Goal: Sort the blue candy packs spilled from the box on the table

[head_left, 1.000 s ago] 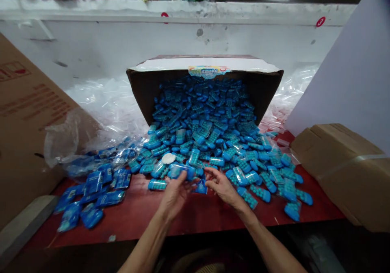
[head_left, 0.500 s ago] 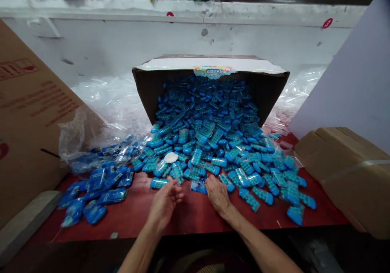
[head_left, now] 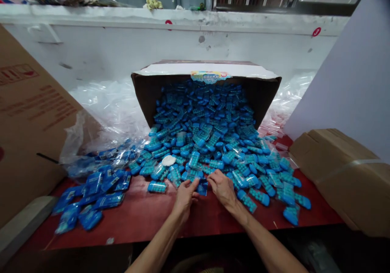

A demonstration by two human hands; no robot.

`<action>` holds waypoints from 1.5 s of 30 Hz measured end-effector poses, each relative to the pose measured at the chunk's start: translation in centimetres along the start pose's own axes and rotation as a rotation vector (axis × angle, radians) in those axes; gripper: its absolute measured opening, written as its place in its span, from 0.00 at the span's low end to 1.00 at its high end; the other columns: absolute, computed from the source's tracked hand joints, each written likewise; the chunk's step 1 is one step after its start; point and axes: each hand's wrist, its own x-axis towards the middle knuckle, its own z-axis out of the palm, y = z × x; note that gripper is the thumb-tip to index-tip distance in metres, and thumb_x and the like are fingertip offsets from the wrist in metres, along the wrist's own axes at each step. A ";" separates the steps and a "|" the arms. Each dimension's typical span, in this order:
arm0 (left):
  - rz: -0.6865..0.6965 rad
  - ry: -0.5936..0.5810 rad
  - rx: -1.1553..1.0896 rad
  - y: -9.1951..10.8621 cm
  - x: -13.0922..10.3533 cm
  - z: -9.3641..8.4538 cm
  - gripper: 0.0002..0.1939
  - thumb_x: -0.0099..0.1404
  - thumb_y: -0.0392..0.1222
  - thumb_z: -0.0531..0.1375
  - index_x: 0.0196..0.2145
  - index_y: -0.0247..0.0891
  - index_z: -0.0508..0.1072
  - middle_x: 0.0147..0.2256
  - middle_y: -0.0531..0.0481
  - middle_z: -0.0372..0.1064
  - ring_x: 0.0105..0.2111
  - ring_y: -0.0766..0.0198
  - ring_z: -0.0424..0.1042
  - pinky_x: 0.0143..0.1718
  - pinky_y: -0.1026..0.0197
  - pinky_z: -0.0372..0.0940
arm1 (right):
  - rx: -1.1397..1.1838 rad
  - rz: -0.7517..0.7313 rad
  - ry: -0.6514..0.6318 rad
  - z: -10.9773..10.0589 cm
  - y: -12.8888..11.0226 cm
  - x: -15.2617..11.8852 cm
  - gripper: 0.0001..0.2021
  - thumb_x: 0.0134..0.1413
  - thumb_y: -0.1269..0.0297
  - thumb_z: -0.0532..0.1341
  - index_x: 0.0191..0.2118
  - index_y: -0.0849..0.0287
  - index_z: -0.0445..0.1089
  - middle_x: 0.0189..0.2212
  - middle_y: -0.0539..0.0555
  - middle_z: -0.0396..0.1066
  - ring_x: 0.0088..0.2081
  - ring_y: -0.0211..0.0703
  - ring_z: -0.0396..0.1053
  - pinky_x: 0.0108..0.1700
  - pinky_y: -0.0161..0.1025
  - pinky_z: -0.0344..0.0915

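A small flat blue packet (head_left: pixel 202 187) is held up between my two hands, just in front of the pile. My left hand (head_left: pixel 184 196) pinches its left side between thumb and fingers. At its upper right corner, the fingertips of my right hand (head_left: pixel 223 188) are closed on it. Many small clear-and-blue containers filled with teal beads (head_left: pixel 210 137) spill toward me from a cardboard box (head_left: pixel 268 102) lying on its side. One such container (head_left: pixel 157 187) lies left of my left hand. A round white piece (head_left: pixel 168 160) rests on the pile.
Several blue packets (head_left: pixel 102 189) lie heaped on the red table (head_left: pixel 137 220) at left, beside a clear plastic bag (head_left: pixel 73 143). A large carton (head_left: pixel 27 114) borders the left side. A brown box (head_left: pixel 344 175) and a pale panel (head_left: pixel 332 82) stand at right.
My left hand has moved right and closed on the blue packet's left side. The packet has been raised from the table between both hands. The view has tilted slightly upward.
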 end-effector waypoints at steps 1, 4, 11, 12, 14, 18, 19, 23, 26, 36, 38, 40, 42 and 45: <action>-0.011 -0.011 -0.015 0.3 0.0 0.4 0.18 0.44 0.47 0.64 0.29 0.34 0.64 0.19 0.55 0.63 0.14 0.72 0.62 0.15 0.69 0.53 | 0.036 -0.005 0.030 -0.6 -0.1 0.0 0.11 0.57 0.64 0.49 0.33 0.55 0.68 0.32 0.50 0.65 0.32 0.36 0.64 0.33 0.31 0.57; -0.030 -0.083 -0.059 0.9 0.0 1.7 0.18 0.46 0.48 0.63 0.31 0.34 0.64 0.22 0.52 0.65 0.19 0.69 0.66 0.19 0.68 0.57 | 0.142 -0.011 0.102 -2.0 -0.5 0.1 0.11 0.56 0.66 0.50 0.31 0.56 0.68 0.31 0.52 0.64 0.33 0.37 0.64 0.34 0.32 0.57; 0.061 -0.146 0.035 1.0 0.5 2.8 0.18 0.47 0.48 0.62 0.32 0.33 0.68 0.25 0.50 0.69 0.24 0.67 0.67 0.22 0.67 0.57 | 0.666 0.131 0.124 -1.2 0.2 1.3 0.12 0.47 0.62 0.57 0.40 0.57 0.66 0.36 0.52 0.64 0.34 0.38 0.63 0.38 0.36 0.61; 0.087 -0.130 0.063 0.9 0.7 2.7 0.18 0.46 0.48 0.63 0.32 0.33 0.69 0.25 0.49 0.69 0.24 0.67 0.67 0.22 0.67 0.57 | 0.763 0.194 0.081 -0.8 0.5 1.5 0.13 0.46 0.60 0.58 0.40 0.58 0.65 0.34 0.51 0.65 0.31 0.37 0.63 0.35 0.35 0.61; 0.131 -0.099 0.111 0.4 1.2 2.4 0.19 0.44 0.48 0.64 0.31 0.32 0.71 0.24 0.50 0.69 0.22 0.67 0.66 0.21 0.67 0.57 | 0.880 0.269 -0.024 -0.1 0.9 1.7 0.11 0.46 0.59 0.56 0.33 0.61 0.66 0.25 0.49 0.65 0.25 0.34 0.61 0.28 0.33 0.60; 0.169 -0.053 0.112 -1.0 1.6 1.6 0.17 0.43 0.47 0.64 0.27 0.30 0.71 0.21 0.50 0.68 0.20 0.67 0.65 0.21 0.65 0.59 | 0.859 0.283 -0.061 1.3 1.1 0.9 0.11 0.48 0.59 0.54 0.22 0.61 0.62 0.15 0.45 0.56 0.19 0.32 0.54 0.21 0.30 0.53; 0.170 -0.040 0.097 -1.4 1.6 1.5 0.17 0.42 0.47 0.64 0.27 0.31 0.71 0.21 0.50 0.68 0.20 0.67 0.65 0.21 0.65 0.59 | 0.839 0.284 -0.052 1.6 1.0 0.6 0.11 0.47 0.59 0.54 0.21 0.60 0.61 0.15 0.45 0.56 0.19 0.32 0.53 0.22 0.30 0.52; 0.134 -0.015 0.041 -2.0 0.8 1.6 0.16 0.42 0.46 0.65 0.26 0.31 0.70 0.21 0.52 0.67 0.19 0.68 0.64 0.19 0.66 0.59 | 0.738 0.263 -0.008 2.3 0.1 -0.5 0.12 0.49 0.61 0.52 0.20 0.60 0.59 0.17 0.45 0.56 0.22 0.33 0.53 0.25 0.32 0.51; 0.091 -0.048 -0.016 -1.4 0.2 1.9 0.14 0.44 0.44 0.64 0.26 0.33 0.68 0.19 0.55 0.65 0.16 0.71 0.63 0.18 0.67 0.59 | 0.687 0.226 0.017 1.6 -0.6 -0.4 0.14 0.53 0.61 0.49 0.21 0.59 0.59 0.18 0.45 0.55 0.23 0.33 0.53 0.27 0.32 0.50; -0.089 -0.183 -0.074 0.5 0.8 0.5 0.09 0.51 0.40 0.61 0.25 0.33 0.64 0.17 0.54 0.65 0.15 0.70 0.64 0.14 0.70 0.54 | -0.121 0.174 -0.126 -3.2 1.7 -0.9 0.07 0.49 0.62 0.58 0.32 0.59 0.66 0.31 0.55 0.67 0.34 0.44 0.65 0.33 0.36 0.56; -0.126 -0.173 -0.116 0.4 0.6 0.5 0.09 0.53 0.41 0.60 0.26 0.34 0.64 0.17 0.54 0.65 0.15 0.70 0.64 0.14 0.69 0.53 | -0.257 0.212 -0.151 -2.4 1.4 -1.1 0.10 0.45 0.66 0.61 0.36 0.60 0.66 0.34 0.59 0.66 0.36 0.48 0.65 0.33 0.38 0.58; -0.171 -0.180 -0.156 0.5 0.4 0.6 0.08 0.53 0.42 0.60 0.27 0.36 0.64 0.18 0.55 0.65 0.15 0.70 0.64 0.14 0.69 0.54 | -0.267 0.253 -0.153 -1.4 0.9 -0.6 0.13 0.44 0.68 0.61 0.40 0.60 0.65 0.37 0.62 0.65 0.37 0.51 0.65 0.33 0.39 0.59; -0.209 -0.195 -0.198 0.6 0.1 0.5 0.08 0.52 0.41 0.60 0.28 0.37 0.63 0.18 0.56 0.65 0.15 0.70 0.63 0.14 0.69 0.54 | -0.237 0.280 -0.150 -0.7 0.6 0.1 0.13 0.45 0.69 0.61 0.40 0.62 0.65 0.37 0.64 0.64 0.37 0.52 0.65 0.34 0.41 0.59; -0.228 -0.195 -0.245 0.8 -0.1 0.0 0.09 0.53 0.41 0.60 0.26 0.37 0.62 0.17 0.56 0.64 0.14 0.72 0.61 0.14 0.70 0.53 | -0.175 0.274 -0.165 -0.7 1.0 1.2 0.09 0.47 0.70 0.57 0.37 0.64 0.66 0.35 0.65 0.65 0.36 0.51 0.67 0.35 0.43 0.60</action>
